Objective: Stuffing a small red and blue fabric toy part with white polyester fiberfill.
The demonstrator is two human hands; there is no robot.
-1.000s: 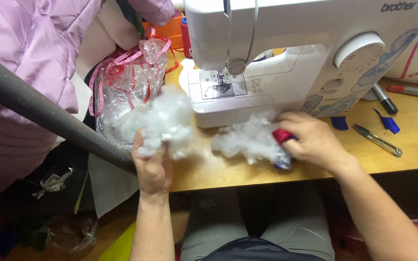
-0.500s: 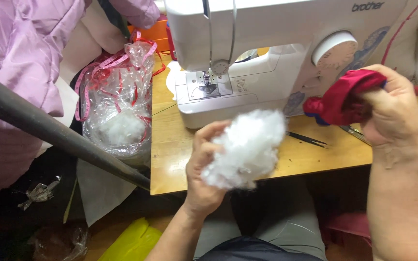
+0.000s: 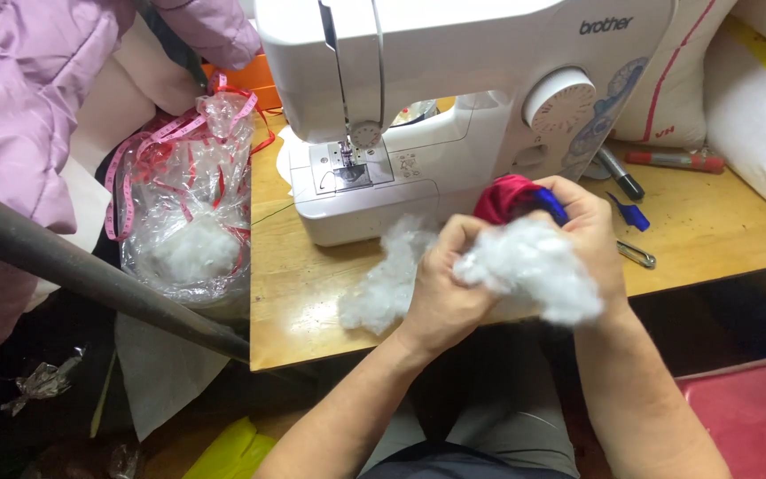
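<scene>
My left hand (image 3: 443, 288) pinches a wad of white stuffing (image 3: 529, 275), pressing it toward the red and blue fabric piece (image 3: 516, 200) that my right hand (image 3: 591, 235) clasps just above. Advisable: feed small tufts, keep the opening facing my fingers.

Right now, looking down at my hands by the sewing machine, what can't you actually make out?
Head view only:
- Red and blue fabric piece: mostly hidden by the right hand and white stuffing; shape unclear.
- Left hand fingertips: buried in stuffing.
- Sewing machine: top cut off by the frame edge.
- Clear plastic bag: contents blurred by glare.
</scene>
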